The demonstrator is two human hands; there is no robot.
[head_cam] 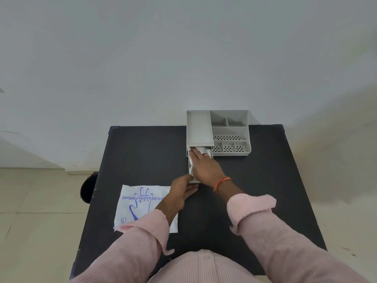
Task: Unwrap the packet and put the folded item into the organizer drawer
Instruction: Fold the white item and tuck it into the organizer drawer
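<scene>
Grey drawer (pixel 191 174) pulled out | folded item (pixel 201 150) inside, under right hand (pixel 204 166) flat fingers (pixel 195 154) | left hand (pixel 182 189) fingers curled at drawer front | wrapper (pixel 130 203) beside left wrist on bench (pixel 142 156)

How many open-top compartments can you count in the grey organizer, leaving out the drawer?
7 in the organizer: one long on the left, two small at the back right, one wide in the middle, three small along the front right. None seems hidden.
</scene>
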